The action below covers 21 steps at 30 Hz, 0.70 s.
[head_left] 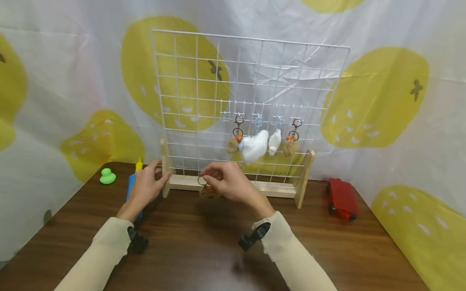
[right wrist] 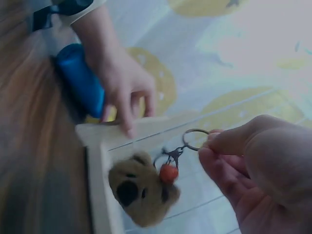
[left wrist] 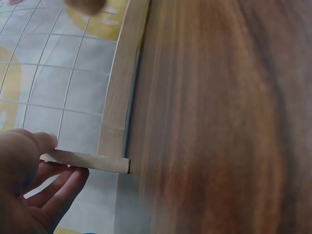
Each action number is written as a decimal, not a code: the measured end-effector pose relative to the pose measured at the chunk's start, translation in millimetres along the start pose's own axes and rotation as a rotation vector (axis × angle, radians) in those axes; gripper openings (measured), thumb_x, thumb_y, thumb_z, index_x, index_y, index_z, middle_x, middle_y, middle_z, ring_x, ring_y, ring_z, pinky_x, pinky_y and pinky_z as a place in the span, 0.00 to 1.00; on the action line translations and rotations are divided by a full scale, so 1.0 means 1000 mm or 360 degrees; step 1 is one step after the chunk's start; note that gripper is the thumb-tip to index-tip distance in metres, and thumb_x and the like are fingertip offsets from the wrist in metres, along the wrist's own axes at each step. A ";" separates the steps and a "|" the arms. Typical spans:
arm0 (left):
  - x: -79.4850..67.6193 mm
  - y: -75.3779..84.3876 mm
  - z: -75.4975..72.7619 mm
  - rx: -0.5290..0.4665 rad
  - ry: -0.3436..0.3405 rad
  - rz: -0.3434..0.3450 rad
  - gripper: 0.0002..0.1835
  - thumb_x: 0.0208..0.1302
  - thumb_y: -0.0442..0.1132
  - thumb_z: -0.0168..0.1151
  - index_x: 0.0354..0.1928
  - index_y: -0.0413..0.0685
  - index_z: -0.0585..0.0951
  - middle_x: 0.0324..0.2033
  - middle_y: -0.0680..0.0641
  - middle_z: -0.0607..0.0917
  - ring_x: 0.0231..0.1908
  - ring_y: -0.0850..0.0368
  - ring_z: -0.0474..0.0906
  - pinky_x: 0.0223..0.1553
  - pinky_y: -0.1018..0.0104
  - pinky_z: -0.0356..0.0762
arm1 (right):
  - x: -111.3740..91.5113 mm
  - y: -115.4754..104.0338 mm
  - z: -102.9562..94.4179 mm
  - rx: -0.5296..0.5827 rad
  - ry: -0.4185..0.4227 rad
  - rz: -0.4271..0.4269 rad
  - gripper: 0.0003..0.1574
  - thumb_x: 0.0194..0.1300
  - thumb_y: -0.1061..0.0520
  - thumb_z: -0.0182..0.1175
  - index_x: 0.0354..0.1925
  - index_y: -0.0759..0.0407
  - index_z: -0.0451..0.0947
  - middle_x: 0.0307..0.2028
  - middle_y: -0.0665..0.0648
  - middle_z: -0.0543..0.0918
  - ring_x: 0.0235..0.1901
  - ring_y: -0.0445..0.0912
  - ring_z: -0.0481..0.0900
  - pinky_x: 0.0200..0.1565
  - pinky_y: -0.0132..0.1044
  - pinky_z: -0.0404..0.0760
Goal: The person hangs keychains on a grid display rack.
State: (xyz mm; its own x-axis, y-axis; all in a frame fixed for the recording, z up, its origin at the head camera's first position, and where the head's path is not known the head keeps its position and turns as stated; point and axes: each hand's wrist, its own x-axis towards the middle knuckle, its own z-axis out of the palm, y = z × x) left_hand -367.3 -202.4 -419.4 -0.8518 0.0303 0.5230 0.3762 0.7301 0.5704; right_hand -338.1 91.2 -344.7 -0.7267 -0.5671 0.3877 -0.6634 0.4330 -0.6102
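My right hand [head_left: 233, 182] pinches the metal ring of a plush keychain [right wrist: 141, 187] between thumb and forefinger. A brown animal head with a dark nose and an orange bead hangs from that ring, before the lower part of a white wire grid rack [head_left: 251, 41]. At the rack's left end, my left hand [head_left: 147, 184] grips the wooden side post [left wrist: 92, 161], thumb on one face and fingers on the other. Higher up on hooks hang a brown plush keychain [head_left: 233, 145], a fluffy white one [head_left: 255, 146], a small white one [head_left: 274, 142] and another brown one [head_left: 290, 148].
Behind my left hand stands a blue bottle-like object [right wrist: 80, 78] with a yellow tip [head_left: 139, 165]. A green toy duck [head_left: 107, 176] sits at the far left of the brown table [head_left: 189, 250]. To the right lies a red toy vehicle [head_left: 342, 198]. A lemon-patterned curtain surrounds the table.
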 end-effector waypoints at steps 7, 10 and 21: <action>0.000 -0.002 0.002 0.0020 0.0003 -0.0003 0.21 0.76 0.40 0.70 0.63 0.35 0.80 0.48 0.33 0.93 0.51 0.33 0.91 0.54 0.34 0.86 | 0.015 -0.031 -0.031 -0.0180 0.0333 -0.0299 0.09 0.74 0.64 0.68 0.50 0.64 0.90 0.44 0.59 0.94 0.39 0.46 0.92 0.43 0.30 0.89; 0.000 -0.002 0.002 0.0020 -0.0013 -0.0003 0.22 0.76 0.40 0.69 0.63 0.34 0.80 0.48 0.32 0.92 0.52 0.33 0.91 0.55 0.34 0.86 | 0.022 -0.043 -0.048 -0.0202 0.0490 -0.0360 0.08 0.74 0.65 0.68 0.49 0.64 0.90 0.43 0.59 0.94 0.40 0.47 0.92 0.43 0.31 0.90; -0.001 -0.001 0.002 0.0009 0.0012 -0.0026 0.21 0.75 0.39 0.70 0.63 0.33 0.80 0.48 0.33 0.93 0.51 0.35 0.92 0.55 0.35 0.86 | 0.041 -0.063 -0.089 -0.0229 0.0906 -0.0389 0.08 0.74 0.65 0.67 0.48 0.66 0.89 0.42 0.61 0.93 0.38 0.49 0.90 0.44 0.36 0.90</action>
State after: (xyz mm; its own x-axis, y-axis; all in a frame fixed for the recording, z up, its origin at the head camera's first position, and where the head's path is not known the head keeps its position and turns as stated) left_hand -368.0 -201.4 -421.9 -0.8551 0.0134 0.5183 0.3601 0.7345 0.5752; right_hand -342.1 102.6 -229.1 -0.5061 -0.2173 0.8346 -0.8106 0.4504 -0.3743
